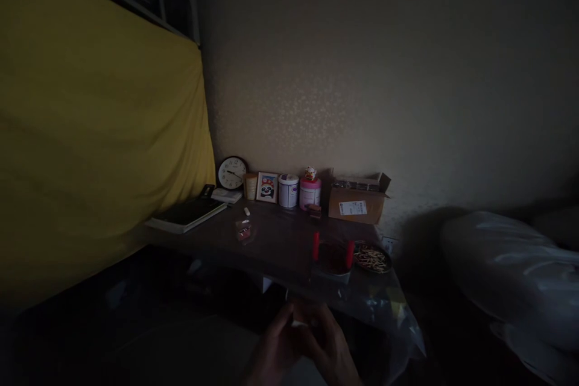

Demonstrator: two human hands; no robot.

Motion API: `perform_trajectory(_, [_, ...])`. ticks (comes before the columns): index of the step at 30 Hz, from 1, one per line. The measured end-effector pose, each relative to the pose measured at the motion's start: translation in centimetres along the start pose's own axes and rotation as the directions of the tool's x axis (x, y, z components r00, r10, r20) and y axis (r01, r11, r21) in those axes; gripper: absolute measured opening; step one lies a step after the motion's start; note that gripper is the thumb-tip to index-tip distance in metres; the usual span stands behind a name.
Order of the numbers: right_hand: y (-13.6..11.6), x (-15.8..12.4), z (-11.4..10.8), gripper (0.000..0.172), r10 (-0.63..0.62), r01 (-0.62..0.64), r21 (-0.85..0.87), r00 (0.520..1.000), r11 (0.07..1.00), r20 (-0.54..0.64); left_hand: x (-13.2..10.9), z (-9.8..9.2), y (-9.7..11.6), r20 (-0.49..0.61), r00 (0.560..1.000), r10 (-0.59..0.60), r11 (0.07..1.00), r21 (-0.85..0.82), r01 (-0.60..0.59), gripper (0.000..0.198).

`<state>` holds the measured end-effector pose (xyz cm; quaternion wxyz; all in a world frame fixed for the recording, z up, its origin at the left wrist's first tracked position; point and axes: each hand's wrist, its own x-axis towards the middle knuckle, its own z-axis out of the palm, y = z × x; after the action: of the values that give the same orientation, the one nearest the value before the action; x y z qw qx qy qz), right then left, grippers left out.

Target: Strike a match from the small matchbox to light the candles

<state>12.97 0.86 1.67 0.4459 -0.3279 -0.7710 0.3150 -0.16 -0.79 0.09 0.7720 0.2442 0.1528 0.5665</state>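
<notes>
Low in the dim head view, my left hand [272, 341] and my right hand [329, 341] are close together in front of the table's near edge. Both have their fingers bent inward around a small pale thing [298, 322], too dark and too covered to name. Just beyond them on the table, two red cylinders [316, 246] stand upright at a dark round tray [332, 268]. A round dish of matchstick-like pieces [371, 258] lies to the right of it.
A dark table [275, 235] with a clear plastic cover stands against the wall. Along its back are a clock [232, 172], a panda picture [267, 187], two tubs [288, 192] and a cardboard box [357, 202]. A yellow curtain [99, 108] hangs left; a large pale bag [511, 271] sits right.
</notes>
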Motion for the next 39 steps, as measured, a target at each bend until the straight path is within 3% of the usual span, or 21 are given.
perform_trajectory(10, [-0.3, 0.0, 0.4, 0.024, 0.071, -0.069, 0.107, 0.997, 0.992, -0.012, 0.4, -0.9, -0.3, 0.036, 0.999, -0.022, 0.999, -0.043, 0.024, 0.037])
perform_trajectory(22, [0.5, -0.2, 1.0, 0.043, 0.066, -0.065, 0.011, 0.992, 0.998, -0.105, 0.0, 0.0, -0.2, -0.094, 0.994, -0.063, 0.998, -0.016, 0.062, 0.032])
perform_trajectory(24, [0.4, -0.1, 0.7, 0.044, 0.075, -0.073, 0.027, 0.994, 0.997, -0.079, -0.1, 0.1, -0.1, -0.104, 0.994, -0.045, 0.999, -0.008, 0.044, 0.032])
perform_trajectory(27, [0.2, 0.2, -0.4, 0.047, 0.139, -0.145, 0.125, 0.989, 0.981, 0.058, -0.1, -0.1, 0.1, -0.091, 0.995, -0.029, 0.999, -0.015, 0.028, 0.032])
perform_trajectory(30, [0.4, 0.5, -1.6, 0.034, 0.183, -0.202, 0.188, 0.976, 0.961, 0.113, -0.1, -0.5, -0.1, -0.138, 0.989, -0.052, 0.998, -0.031, 0.048, 0.027])
perform_trajectory(33, [1.2, 0.8, -2.4, 0.018, 0.152, -0.157, 0.102, 0.987, 0.982, 0.051, -0.1, -0.8, -0.4, -0.197, 0.976, -0.09, 0.996, -0.03, 0.086, 0.022])
perform_trajectory(39, [2.1, 1.0, -2.5, 0.021, 0.079, -0.075, -0.088, 0.996, 0.993, 0.042, -0.2, -1.0, -0.8, -0.226, 0.959, -0.169, 0.985, -0.001, 0.174, 0.021])
